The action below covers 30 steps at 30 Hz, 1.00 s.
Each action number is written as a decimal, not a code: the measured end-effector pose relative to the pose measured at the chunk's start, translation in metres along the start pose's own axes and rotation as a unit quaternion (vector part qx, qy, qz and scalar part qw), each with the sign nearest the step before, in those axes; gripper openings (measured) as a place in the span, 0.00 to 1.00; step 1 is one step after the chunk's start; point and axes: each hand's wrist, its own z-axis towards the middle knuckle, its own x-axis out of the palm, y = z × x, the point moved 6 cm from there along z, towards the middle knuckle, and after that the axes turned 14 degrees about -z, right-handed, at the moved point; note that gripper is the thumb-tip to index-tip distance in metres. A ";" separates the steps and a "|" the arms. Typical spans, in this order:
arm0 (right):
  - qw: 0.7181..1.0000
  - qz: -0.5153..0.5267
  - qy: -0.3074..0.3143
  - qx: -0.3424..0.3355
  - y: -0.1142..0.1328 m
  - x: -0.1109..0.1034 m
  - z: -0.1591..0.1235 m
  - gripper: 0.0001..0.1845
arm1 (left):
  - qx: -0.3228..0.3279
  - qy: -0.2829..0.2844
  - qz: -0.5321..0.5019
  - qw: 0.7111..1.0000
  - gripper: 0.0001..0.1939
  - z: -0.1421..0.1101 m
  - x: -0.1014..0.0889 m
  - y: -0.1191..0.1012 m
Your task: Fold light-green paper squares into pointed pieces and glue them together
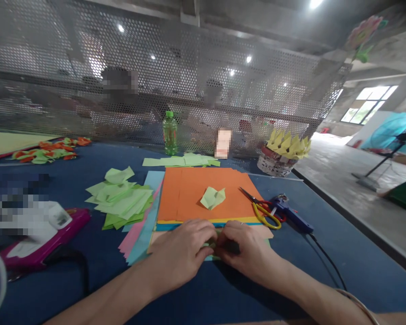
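Note:
Both hands meet at the near edge of a stack of coloured paper sheets. My left hand has its fingers curled in around a small piece of green paper, mostly hidden by the fingers. Opposite it, my right hand pinches at the same paper from the right. Just beyond them lies a folded pale green paper piece on the top orange sheet. Scissors with yellow handles rest at the stack's right side, touching or very near a blue glue gun.
Green paper squares are piled left of the stack. Behind it are green strips, a green bottle and a container with yellow paper points. A magenta device and orange-green folded pieces are at left. Perforated metal panels bound the table's back.

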 end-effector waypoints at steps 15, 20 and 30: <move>1.000 0.011 -0.005 0.001 -0.003 0.001 -0.001 0.07 | -0.015 -0.001 -0.001 1.000 0.08 -0.001 -0.001 -0.002; 0.999 0.032 0.000 0.003 -0.002 -0.002 -0.001 0.08 | 0.006 0.008 0.017 1.000 0.08 0.000 0.001 0.001; 1.000 0.005 0.002 0.008 -0.004 -0.002 -0.002 0.08 | 0.015 -0.051 0.147 0.988 0.07 0.003 -0.013 -0.005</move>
